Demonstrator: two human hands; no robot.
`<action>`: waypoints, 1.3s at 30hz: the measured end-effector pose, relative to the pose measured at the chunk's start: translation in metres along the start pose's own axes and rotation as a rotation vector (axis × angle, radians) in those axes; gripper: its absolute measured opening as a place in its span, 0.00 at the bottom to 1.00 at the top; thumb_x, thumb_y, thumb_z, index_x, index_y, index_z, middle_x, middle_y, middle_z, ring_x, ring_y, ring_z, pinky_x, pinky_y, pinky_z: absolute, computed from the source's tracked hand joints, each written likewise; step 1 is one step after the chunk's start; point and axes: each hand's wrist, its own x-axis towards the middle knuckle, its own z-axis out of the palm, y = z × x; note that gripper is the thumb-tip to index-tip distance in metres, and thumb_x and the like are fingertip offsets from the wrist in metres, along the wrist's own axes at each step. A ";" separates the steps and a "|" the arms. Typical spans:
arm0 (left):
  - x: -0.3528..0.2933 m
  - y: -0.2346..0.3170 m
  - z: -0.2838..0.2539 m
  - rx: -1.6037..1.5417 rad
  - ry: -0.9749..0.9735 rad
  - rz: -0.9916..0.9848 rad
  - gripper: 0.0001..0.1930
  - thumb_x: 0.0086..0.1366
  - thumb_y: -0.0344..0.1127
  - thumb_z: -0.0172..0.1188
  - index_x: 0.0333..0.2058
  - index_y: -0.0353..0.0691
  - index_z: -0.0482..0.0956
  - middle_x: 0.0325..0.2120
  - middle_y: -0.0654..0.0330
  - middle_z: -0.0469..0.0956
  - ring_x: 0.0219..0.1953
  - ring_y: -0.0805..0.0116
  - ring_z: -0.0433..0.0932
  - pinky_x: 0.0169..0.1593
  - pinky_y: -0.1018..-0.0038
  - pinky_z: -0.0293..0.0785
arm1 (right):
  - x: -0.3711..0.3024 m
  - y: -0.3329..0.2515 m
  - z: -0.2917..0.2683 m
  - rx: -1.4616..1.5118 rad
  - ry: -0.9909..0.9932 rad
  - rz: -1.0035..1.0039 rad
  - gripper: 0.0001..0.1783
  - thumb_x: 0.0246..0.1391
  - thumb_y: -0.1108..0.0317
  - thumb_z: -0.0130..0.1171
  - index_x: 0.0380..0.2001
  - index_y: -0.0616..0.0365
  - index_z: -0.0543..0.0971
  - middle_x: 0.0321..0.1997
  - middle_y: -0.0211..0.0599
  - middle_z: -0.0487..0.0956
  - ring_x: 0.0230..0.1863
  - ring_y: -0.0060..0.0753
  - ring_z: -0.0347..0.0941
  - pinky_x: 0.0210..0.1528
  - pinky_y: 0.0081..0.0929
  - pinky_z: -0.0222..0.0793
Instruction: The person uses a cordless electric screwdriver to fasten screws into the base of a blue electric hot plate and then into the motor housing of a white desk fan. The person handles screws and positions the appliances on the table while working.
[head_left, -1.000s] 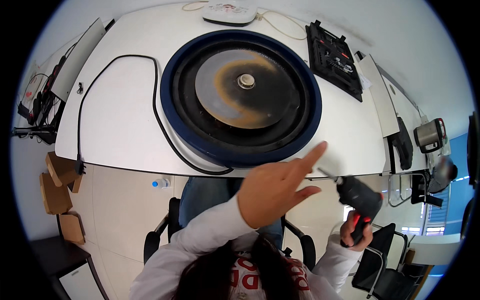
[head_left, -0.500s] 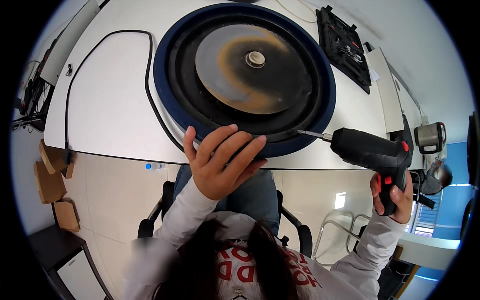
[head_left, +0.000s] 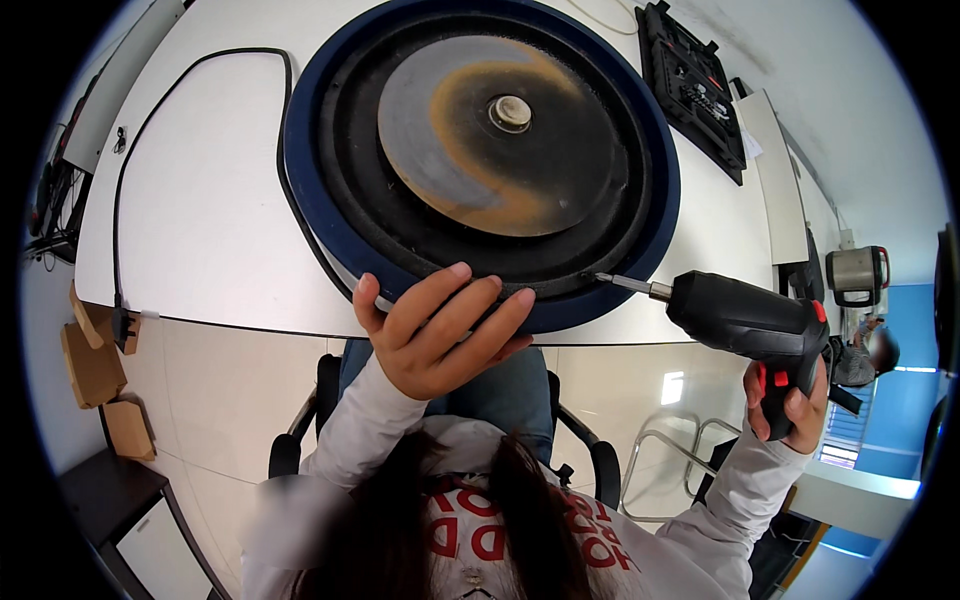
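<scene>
A large round appliance (head_left: 304, 200) with a dark blue rim lies on the white table in front of me. Inside its black recess is a scorched grey metal disc (head_left: 420, 160) with a pale knob (head_left: 512, 112) at the middle. My left hand (head_left: 430, 335) rests on the near rim, its fingers spread. In my right hand (head_left: 795, 405), fingers wrapped round the grip, is a black cordless screwdriver (head_left: 745, 315) with red buttons. It is held level, pointing left. The tip of its long bit (head_left: 622, 282) meets the black inner wall at the near right; whether a screw sits there I cannot tell.
A black power cord (head_left: 200, 60) loops over the table's left side, its plug (head_left: 121, 325) hanging past the edge. An open black tool case (head_left: 690, 90) lies at the far right. Cardboard boxes (head_left: 95, 365) stand at left. A metal-framed chair (head_left: 650, 455) is at right.
The appliance appears slightly larger and further left in view. My left hand and the screwdriver have shifted only a little; the bit tip stays at the same inner wall.
</scene>
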 end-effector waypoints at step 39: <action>-0.002 -0.001 0.000 0.036 0.015 0.006 0.10 0.63 0.50 0.52 0.42 0.68 0.78 0.35 0.78 0.74 0.48 0.80 0.70 0.67 0.52 0.35 | 0.045 -0.123 0.056 -0.933 -0.115 0.092 0.46 0.32 0.57 0.72 0.55 0.66 0.65 0.44 0.50 0.72 0.40 0.42 0.75 0.46 0.33 0.70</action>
